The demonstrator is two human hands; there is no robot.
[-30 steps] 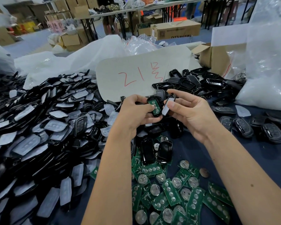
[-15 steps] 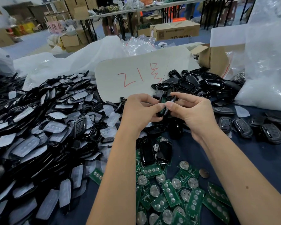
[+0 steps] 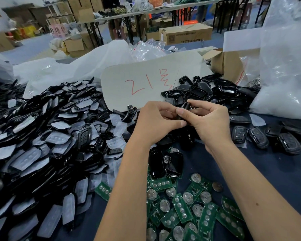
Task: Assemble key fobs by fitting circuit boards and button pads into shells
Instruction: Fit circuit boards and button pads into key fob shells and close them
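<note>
Both hands meet above the table's middle around one black key fob (image 3: 184,108). My left hand (image 3: 156,122) grips it from the left, thumb along its lower edge. My right hand (image 3: 208,120) pinches it from the right, thumb tip on its face. The fob's inside is hidden by the fingers. Green circuit boards (image 3: 181,207) with coin cells lie scattered near the front. A big heap of black shells with translucent button pads (image 3: 33,141) fills the left. Empty black shell halves (image 3: 203,91) are piled behind the hands.
Finished fobs (image 3: 257,136) lie in a row at the right on the dark blue cloth (image 3: 276,171). A white card with red writing (image 3: 146,84) leans behind the hands. Plastic bags (image 3: 285,70) and a cardboard box (image 3: 228,61) stand at the back right.
A second ago the left hand held a shell showing a green board and the right held a button-pad piece apart. The two parts have come together and both hands now close round one fob.
</note>
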